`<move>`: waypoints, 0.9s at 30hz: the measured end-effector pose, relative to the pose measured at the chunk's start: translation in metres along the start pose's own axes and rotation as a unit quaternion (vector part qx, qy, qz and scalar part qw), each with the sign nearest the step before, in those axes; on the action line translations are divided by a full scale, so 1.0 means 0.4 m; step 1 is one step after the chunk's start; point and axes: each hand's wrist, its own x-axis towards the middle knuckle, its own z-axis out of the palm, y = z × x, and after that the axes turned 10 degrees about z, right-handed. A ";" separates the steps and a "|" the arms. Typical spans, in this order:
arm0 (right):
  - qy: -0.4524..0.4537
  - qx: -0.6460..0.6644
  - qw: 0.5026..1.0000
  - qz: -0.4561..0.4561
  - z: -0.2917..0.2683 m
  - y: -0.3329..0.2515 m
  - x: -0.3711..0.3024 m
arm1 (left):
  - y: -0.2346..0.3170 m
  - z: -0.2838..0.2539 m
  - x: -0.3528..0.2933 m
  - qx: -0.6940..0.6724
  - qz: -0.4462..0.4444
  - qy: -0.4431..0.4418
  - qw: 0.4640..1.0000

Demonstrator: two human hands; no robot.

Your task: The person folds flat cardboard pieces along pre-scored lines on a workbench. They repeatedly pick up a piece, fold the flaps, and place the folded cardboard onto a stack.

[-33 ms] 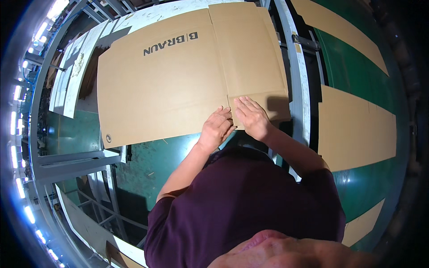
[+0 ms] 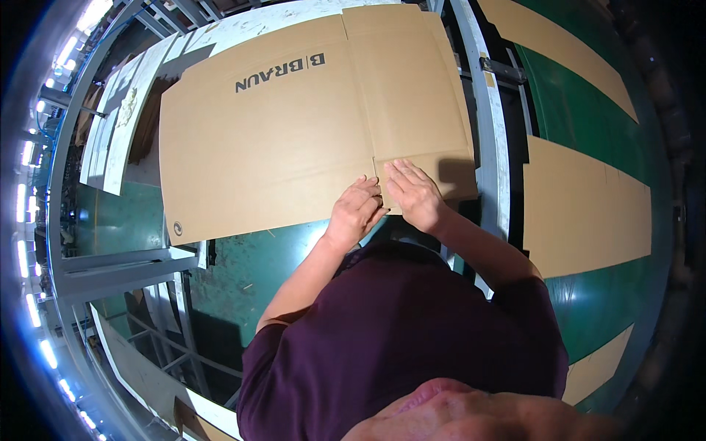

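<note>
A large flat brown cardboard box blank (image 2: 272,140) with dark print lies in front of me on a white-topped table (image 2: 243,23). My left hand (image 2: 356,209) is at its near edge, beside a slot, with the fingers bent over the top and the thumb by the edge. It appears to pinch the board there. Just to the right, my right hand (image 2: 415,195) rests palm down on the blank's near right flap (image 2: 456,176), fingers stretched out and side by side. The underside of the blank is hidden.
A metal rail (image 2: 494,140) runs along the table's right side. Beyond it, a green belt (image 2: 570,103) carries several cardboard sheets (image 2: 588,209). More brown board (image 2: 147,121) is stacked at the left, under the blank's level. A grey frame (image 2: 118,272) stands near left.
The sheets on the green belt have shifted very slightly away from me. My hands and the box blank show no clear movement.
</note>
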 end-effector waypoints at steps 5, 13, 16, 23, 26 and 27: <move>-0.053 0.094 0.993 0.044 -0.057 0.014 0.005 | 0.016 -0.027 0.030 0.061 -0.033 -0.072 0.995; 0.102 -0.057 0.916 0.383 0.047 0.388 0.327 | -0.059 -0.108 0.143 0.013 0.014 -0.294 0.956; 0.061 -0.054 0.903 0.421 0.054 0.369 0.391 | -0.235 -0.026 0.201 0.074 0.024 -0.199 0.977; 0.105 -0.069 0.885 0.448 0.061 0.394 0.406 | -0.581 0.016 0.438 0.260 -0.135 -0.156 0.943; 0.070 0.003 0.846 0.529 0.036 0.450 0.447 | -0.577 0.013 0.433 0.254 -0.125 -0.165 0.945; 0.051 0.073 0.817 0.569 0.026 0.541 0.455 | -0.565 0.013 0.432 0.252 -0.111 -0.166 0.947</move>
